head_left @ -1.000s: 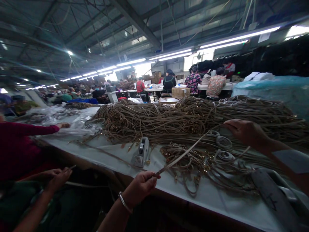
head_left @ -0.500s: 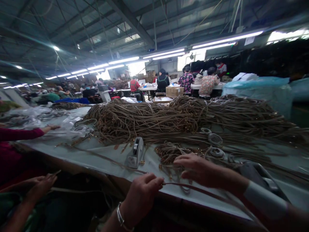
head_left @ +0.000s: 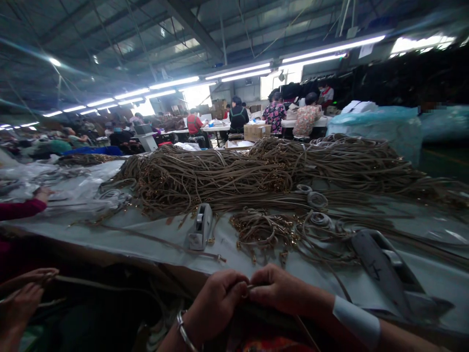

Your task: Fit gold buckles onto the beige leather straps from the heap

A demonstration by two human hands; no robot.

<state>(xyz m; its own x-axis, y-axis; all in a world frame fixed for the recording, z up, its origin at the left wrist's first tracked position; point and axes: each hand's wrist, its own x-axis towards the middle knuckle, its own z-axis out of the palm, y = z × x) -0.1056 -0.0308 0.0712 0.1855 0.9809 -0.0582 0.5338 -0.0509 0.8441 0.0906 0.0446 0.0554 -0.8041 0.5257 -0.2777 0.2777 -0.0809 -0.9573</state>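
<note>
strap (head_left: 251,287) mostly hidden, magenta sleeve (head_left: 22,210) cropped

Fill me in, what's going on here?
Someone's left hand and right hand meet just in front of the table, fingertips pinching a thin strap. On the table, a long heap of brown straps lies behind a smaller bundle; a grey tape dispenser stands left of that bundle, a nearer dispenser to its right. At far left, a co-worker's hands hold another strap, and a maroon sleeve extends over the table.
</note>
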